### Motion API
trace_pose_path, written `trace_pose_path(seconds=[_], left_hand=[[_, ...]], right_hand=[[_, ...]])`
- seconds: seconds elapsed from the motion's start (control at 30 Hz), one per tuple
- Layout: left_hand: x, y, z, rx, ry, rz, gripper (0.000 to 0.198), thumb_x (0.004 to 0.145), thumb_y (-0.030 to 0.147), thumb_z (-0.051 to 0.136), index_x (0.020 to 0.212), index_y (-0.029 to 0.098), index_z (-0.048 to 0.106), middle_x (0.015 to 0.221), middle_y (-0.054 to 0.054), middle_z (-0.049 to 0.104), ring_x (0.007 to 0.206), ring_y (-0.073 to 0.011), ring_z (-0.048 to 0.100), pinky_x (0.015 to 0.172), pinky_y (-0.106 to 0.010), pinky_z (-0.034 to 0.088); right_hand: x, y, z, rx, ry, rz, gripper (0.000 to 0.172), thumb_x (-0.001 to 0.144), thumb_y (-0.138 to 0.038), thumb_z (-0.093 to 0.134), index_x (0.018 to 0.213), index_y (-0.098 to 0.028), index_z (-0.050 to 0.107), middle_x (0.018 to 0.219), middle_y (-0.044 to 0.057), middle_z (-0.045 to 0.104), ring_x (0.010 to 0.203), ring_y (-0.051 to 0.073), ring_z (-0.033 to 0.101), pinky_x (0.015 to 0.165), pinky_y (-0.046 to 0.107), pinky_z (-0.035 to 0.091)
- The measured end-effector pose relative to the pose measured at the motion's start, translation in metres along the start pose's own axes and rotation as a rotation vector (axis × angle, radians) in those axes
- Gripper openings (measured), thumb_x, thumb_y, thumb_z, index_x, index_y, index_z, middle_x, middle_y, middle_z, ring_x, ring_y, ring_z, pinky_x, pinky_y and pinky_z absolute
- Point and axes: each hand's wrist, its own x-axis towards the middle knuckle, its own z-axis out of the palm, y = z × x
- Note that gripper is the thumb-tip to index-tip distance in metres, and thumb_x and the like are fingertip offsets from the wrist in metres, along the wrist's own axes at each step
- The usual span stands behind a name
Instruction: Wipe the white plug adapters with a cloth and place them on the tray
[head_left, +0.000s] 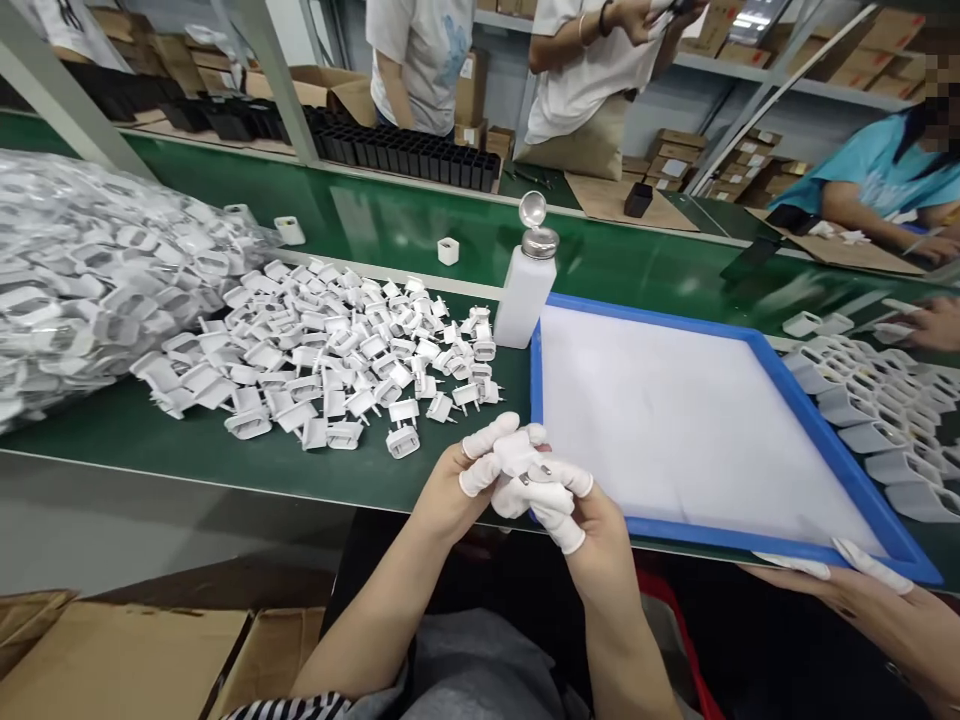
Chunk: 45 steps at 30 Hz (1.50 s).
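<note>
Holding a small white plug [516,455] between both hands, you have it in front of your body, at the near edge of the green table [375,490], beside the near-left corner of the blue-rimmed tray [652,322]. Your left hand [459,490] has its fingers bent closed on the plug from one side; your right hand [592,508] has its fingers closed in on the other, with metal prongs showing between them. White covers sit on your fingertips and blend with the white plastic, so you cannot tell from here whether a second piece is tucked in your grip.

Those covers may be smooth; if your pinch loosens, the plug could slip and drop past the table edge towards your lap. Pressing unevenly near the prongs could twist it in your fingers or snag a cover.

To your left, the heap of loose plugs [322,360] spreads near the table edge, so a sweeping forearm might knock some off. The white bottle [523,295] stands upright just beside the tray with its metal lid flipped open; an elbow bump could spill whatever it holds. Another person's hand [874,585] is at the tray's near-right corner, and a tug there could nudge the bottle.
</note>
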Motion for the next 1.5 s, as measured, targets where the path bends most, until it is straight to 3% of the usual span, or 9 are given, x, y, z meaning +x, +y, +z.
trace_pose_path(seconds=[0.17, 0.27, 0.4, 0.57, 0.8, 1.03, 1.27, 1.37, 1.5], left_hand=[[-0.006, 0.003, -0.007, 0.143, 0.067, 0.163, 0.041, 0.055, 0.021, 0.073, 0.095, 0.028, 0.063, 0.094, -0.004, 0.066, 0.085, -0.0223, 0.06, 0.081, -0.037, 0.046], [-0.011, 0.008, -0.008, 0.404, 0.097, 0.256, 0.044, 0.053, 0.014, 0.073, 0.093, 0.028, 0.064, 0.096, -0.003, 0.065, 0.091, -0.0231, 0.058, 0.085, -0.035, 0.043], [-0.015, 0.012, -0.005, 0.652, 0.088, 0.361, 0.043, 0.053, 0.008, 0.072, 0.091, 0.028, 0.065, 0.097, -0.003, 0.064, 0.094, -0.023, 0.056, 0.087, -0.032, 0.042], [-0.014, 0.007, -0.008, 0.571, 0.159, 0.466, 0.043, 0.049, 0.009, 0.075, 0.087, 0.025, 0.067, 0.094, -0.003, 0.065, 0.093, -0.0218, 0.057, 0.084, -0.028, 0.046], [-0.013, 0.0, -0.011, 0.373, 0.076, 0.377, 0.04, 0.051, 0.023, 0.075, 0.089, 0.026, 0.065, 0.094, 0.0, 0.065, 0.088, -0.018, 0.06, 0.079, -0.023, 0.049], [-0.009, -0.011, -0.001, 0.199, 0.093, 0.29, 0.04, 0.042, 0.024, 0.079, 0.081, 0.026, 0.067, 0.088, 0.002, 0.067, 0.08, -0.0162, 0.062, 0.072, -0.019, 0.052], [-0.01, -0.009, 0.007, 0.15, 0.142, 0.362, 0.043, 0.041, 0.013, 0.079, 0.08, 0.026, 0.067, 0.086, 0.004, 0.067, 0.078, -0.0138, 0.062, 0.071, -0.017, 0.051], [-0.012, -0.007, 0.014, 0.128, 0.154, 0.334, 0.041, 0.043, 0.013, 0.078, 0.081, 0.026, 0.067, 0.084, 0.003, 0.068, 0.078, -0.0141, 0.062, 0.071, -0.02, 0.052], [-0.015, -0.005, 0.019, 0.097, 0.148, 0.301, 0.042, 0.041, 0.018, 0.08, 0.08, 0.026, 0.066, 0.082, 0.004, 0.067, 0.076, -0.0114, 0.061, 0.072, -0.018, 0.051]], right_hand=[[0.001, -0.004, -0.016, -0.052, -0.079, 0.094, 0.016, 0.071, -0.021, 0.059, 0.088, -0.022, 0.058, 0.089, 0.003, 0.064, 0.08, 0.017, 0.061, 0.068, 0.027, 0.051], [0.005, -0.02, -0.025, -0.175, -0.015, 0.105, 0.015, 0.074, -0.018, 0.056, 0.088, -0.021, 0.057, 0.077, 0.001, 0.063, 0.069, 0.015, 0.062, 0.062, 0.026, 0.052], [0.014, -0.035, -0.02, -0.536, 0.138, -0.127, 0.018, 0.075, -0.014, 0.054, 0.09, -0.023, 0.058, 0.088, 0.002, 0.06, 0.082, 0.016, 0.058, 0.072, 0.031, 0.05], [0.017, -0.034, 0.002, -0.808, -0.089, -0.456, 0.036, 0.075, -0.001, 0.047, 0.103, -0.022, 0.054, 0.102, 0.006, 0.057, 0.095, 0.019, 0.049, 0.077, 0.034, 0.048], [0.006, -0.029, -0.004, -0.794, -0.211, -0.609, 0.062, 0.067, 0.011, 0.044, 0.121, -0.019, 0.041, 0.106, 0.008, 0.054, 0.098, 0.021, 0.045, 0.077, 0.037, 0.048], [-0.006, -0.024, -0.007, -0.764, -0.032, -0.566, 0.05, 0.069, 0.004, 0.05, 0.11, -0.026, 0.052, 0.089, 0.004, 0.056, 0.081, 0.017, 0.053, 0.063, 0.03, 0.05], [-0.017, -0.012, -0.004, -0.204, -0.029, -0.297, 0.041, 0.078, -0.008, 0.047, 0.109, -0.033, 0.048, 0.055, -0.005, 0.047, 0.041, 0.009, 0.043, 0.035, 0.02, 0.041], [-0.016, -0.005, -0.003, -0.264, 0.031, -0.333, 0.035, 0.077, -0.008, 0.048, 0.104, -0.031, 0.051, 0.056, -0.005, 0.047, 0.042, 0.008, 0.044, 0.036, 0.019, 0.042], [-0.008, 0.003, -0.003, -0.625, 0.12, -0.508, 0.025, 0.073, -0.004, 0.051, 0.088, -0.022, 0.057, 0.076, 0.001, 0.052, 0.064, 0.011, 0.056, 0.051, 0.022, 0.05]])
